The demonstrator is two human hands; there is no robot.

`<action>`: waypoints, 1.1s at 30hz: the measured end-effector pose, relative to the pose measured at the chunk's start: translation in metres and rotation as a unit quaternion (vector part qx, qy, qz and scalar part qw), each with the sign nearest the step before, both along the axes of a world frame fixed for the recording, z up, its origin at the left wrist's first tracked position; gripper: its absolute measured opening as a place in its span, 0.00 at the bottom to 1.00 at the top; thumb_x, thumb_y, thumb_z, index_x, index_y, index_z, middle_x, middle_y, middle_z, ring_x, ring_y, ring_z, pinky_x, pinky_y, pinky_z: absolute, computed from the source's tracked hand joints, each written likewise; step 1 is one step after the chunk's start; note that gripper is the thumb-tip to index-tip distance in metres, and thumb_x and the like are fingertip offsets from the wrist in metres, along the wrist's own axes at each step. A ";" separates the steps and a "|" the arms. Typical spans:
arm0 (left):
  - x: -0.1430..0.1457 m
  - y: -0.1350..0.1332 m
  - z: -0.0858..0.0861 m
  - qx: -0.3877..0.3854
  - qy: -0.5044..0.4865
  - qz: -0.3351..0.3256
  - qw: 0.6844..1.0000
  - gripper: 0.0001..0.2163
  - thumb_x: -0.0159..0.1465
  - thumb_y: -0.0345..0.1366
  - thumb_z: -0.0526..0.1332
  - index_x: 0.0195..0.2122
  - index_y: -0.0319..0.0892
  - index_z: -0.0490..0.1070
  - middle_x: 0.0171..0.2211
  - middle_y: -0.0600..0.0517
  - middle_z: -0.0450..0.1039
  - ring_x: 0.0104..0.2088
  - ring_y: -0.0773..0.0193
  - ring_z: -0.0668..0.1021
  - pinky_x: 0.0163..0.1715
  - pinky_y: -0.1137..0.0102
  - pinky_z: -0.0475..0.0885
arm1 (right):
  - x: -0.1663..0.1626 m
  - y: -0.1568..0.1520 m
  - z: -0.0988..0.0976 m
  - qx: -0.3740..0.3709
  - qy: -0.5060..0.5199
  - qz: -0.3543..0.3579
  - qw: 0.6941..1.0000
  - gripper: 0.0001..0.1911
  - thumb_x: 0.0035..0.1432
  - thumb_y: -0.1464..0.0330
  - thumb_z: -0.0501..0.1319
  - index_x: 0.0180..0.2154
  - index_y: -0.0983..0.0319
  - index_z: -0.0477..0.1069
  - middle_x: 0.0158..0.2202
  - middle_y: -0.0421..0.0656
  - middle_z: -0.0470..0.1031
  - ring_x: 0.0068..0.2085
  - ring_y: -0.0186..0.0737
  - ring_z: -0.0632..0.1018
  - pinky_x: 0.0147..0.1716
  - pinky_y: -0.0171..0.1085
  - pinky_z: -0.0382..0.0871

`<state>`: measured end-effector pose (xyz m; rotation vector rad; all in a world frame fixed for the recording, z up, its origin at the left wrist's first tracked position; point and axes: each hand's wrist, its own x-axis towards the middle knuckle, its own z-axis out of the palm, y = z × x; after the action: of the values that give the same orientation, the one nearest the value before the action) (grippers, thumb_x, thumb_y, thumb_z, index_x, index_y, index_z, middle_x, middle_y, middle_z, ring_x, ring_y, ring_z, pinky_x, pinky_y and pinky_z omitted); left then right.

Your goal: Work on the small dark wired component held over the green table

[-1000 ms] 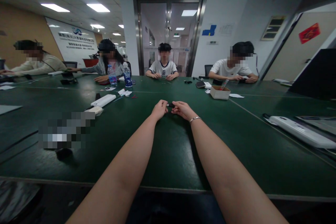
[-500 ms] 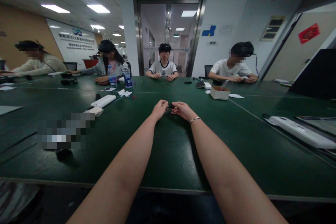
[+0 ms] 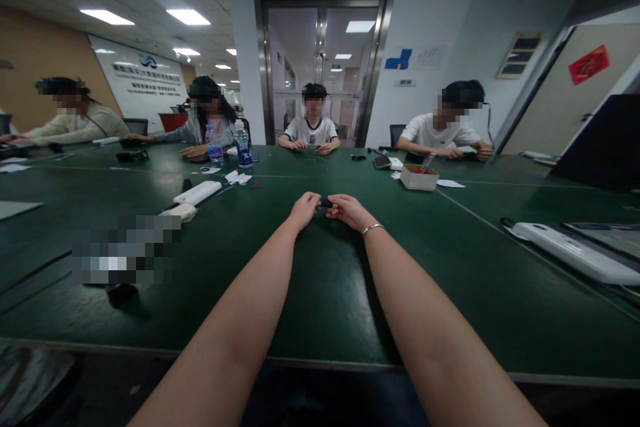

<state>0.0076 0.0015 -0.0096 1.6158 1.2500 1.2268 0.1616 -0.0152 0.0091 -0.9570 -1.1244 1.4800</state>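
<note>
Both my arms stretch out over a dark green table [image 3: 320, 293]. My left hand [image 3: 304, 208] and my right hand [image 3: 349, 209] meet at the table's middle, fingers curled. Between their fingertips they pinch a small black object [image 3: 326, 202], too small to name. A thin bracelet [image 3: 372, 227] circles my right wrist. Both hands rest low on the tabletop.
A white power strip [image 3: 197, 192] lies left of my hands; another white strip [image 3: 575, 252] lies at the right. A small cardboard box [image 3: 419, 177] and two water bottles [image 3: 243, 145] stand farther back. Several people sit along the far side, hands on the table.
</note>
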 end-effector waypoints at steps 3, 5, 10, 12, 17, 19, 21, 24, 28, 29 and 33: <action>0.001 -0.001 0.002 0.008 -0.003 -0.015 1.000 0.09 0.61 0.29 0.53 0.40 0.39 0.72 0.29 0.53 0.72 0.27 0.69 0.72 0.31 0.74 0.66 | 0.000 -0.001 0.001 0.002 0.003 0.004 1.000 0.05 0.57 0.74 0.64 0.31 0.65 0.68 0.16 0.34 0.65 0.16 0.28 0.69 0.28 0.36 0.78; 0.001 -0.001 0.002 0.007 -0.002 -0.006 1.000 0.09 0.60 0.28 0.54 0.39 0.39 0.72 0.30 0.53 0.72 0.27 0.69 0.72 0.31 0.74 0.66 | 0.000 0.000 0.000 0.002 0.004 0.002 1.000 0.05 0.57 0.75 0.63 0.30 0.65 0.68 0.16 0.34 0.65 0.16 0.28 0.69 0.28 0.36 0.78; 0.001 0.000 0.001 0.001 -0.001 -0.013 1.000 0.10 0.63 0.32 0.51 0.39 0.39 0.72 0.28 0.52 0.71 0.26 0.68 0.72 0.29 0.73 0.66 | 0.000 0.002 -0.001 0.001 0.004 -0.002 1.000 0.06 0.56 0.74 0.65 0.30 0.64 0.68 0.16 0.34 0.65 0.16 0.28 0.69 0.28 0.37 0.78; 0.001 0.000 0.000 0.011 0.000 -0.009 1.000 0.09 0.60 0.30 0.54 0.39 0.40 0.72 0.31 0.51 0.72 0.28 0.68 0.72 0.31 0.73 0.66 | 0.000 0.002 0.000 -0.001 0.000 -0.004 1.000 0.05 0.57 0.75 0.63 0.30 0.65 0.68 0.16 0.34 0.65 0.17 0.28 0.69 0.28 0.36 0.78; 0.001 -0.001 0.001 -0.009 -0.005 -0.012 1.000 0.10 0.60 0.32 0.54 0.39 0.40 0.72 0.29 0.52 0.72 0.27 0.67 0.72 0.31 0.71 0.68 | 0.000 0.000 0.001 -0.002 -0.004 -0.001 1.000 0.04 0.60 0.76 0.60 0.31 0.65 0.68 0.16 0.34 0.65 0.17 0.28 0.69 0.28 0.36 0.78; 0.001 -0.001 0.000 0.006 0.001 -0.009 1.000 0.10 0.59 0.30 0.54 0.40 0.40 0.72 0.30 0.52 0.73 0.29 0.67 0.73 0.33 0.71 0.68 | 0.000 0.000 0.001 0.000 -0.003 0.000 1.000 0.04 0.59 0.76 0.61 0.31 0.65 0.68 0.16 0.34 0.65 0.17 0.28 0.69 0.28 0.36 0.78; 0.000 0.000 0.000 0.015 0.014 -0.002 1.000 0.11 0.57 0.29 0.56 0.40 0.40 0.72 0.32 0.51 0.73 0.31 0.67 0.73 0.35 0.71 0.68 | 0.000 0.001 0.001 -0.001 -0.002 0.000 1.000 0.05 0.57 0.74 0.63 0.31 0.65 0.68 0.16 0.34 0.65 0.16 0.28 0.69 0.28 0.37 0.78; -0.001 0.000 -0.001 0.017 0.025 0.000 1.000 0.11 0.57 0.30 0.56 0.41 0.40 0.72 0.32 0.51 0.72 0.30 0.66 0.72 0.36 0.70 0.69 | 0.000 0.001 0.000 -0.002 -0.002 0.002 1.000 0.06 0.56 0.73 0.65 0.31 0.65 0.68 0.17 0.34 0.66 0.16 0.28 0.69 0.28 0.37 0.78; -0.001 -0.001 -0.001 0.031 0.030 0.001 0.999 0.12 0.56 0.31 0.57 0.41 0.40 0.73 0.31 0.51 0.72 0.31 0.65 0.73 0.37 0.69 0.69 | 0.001 0.000 0.000 -0.001 0.006 0.000 1.000 0.05 0.57 0.75 0.63 0.31 0.65 0.68 0.16 0.34 0.65 0.17 0.29 0.69 0.29 0.37 0.78; -0.002 -0.002 -0.001 0.036 0.032 0.003 0.999 0.12 0.56 0.31 0.57 0.41 0.40 0.73 0.31 0.51 0.72 0.32 0.65 0.73 0.38 0.69 0.69 | 0.001 0.000 0.000 -0.001 0.008 0.000 1.000 0.04 0.58 0.75 0.63 0.31 0.65 0.68 0.16 0.34 0.64 0.17 0.29 0.69 0.29 0.38 0.78; -0.002 -0.004 0.001 0.066 0.042 0.012 0.997 0.13 0.55 0.30 0.59 0.41 0.40 0.73 0.36 0.49 0.74 0.37 0.64 0.74 0.41 0.68 0.69 | 0.000 0.000 0.000 0.000 0.015 0.002 1.000 0.05 0.58 0.75 0.62 0.30 0.64 0.68 0.16 0.34 0.64 0.17 0.28 0.69 0.29 0.38 0.78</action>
<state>0.0055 -0.0027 -0.0086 1.7677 1.2670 1.2919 0.1621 -0.0153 0.0095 -0.9300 -1.1053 1.4923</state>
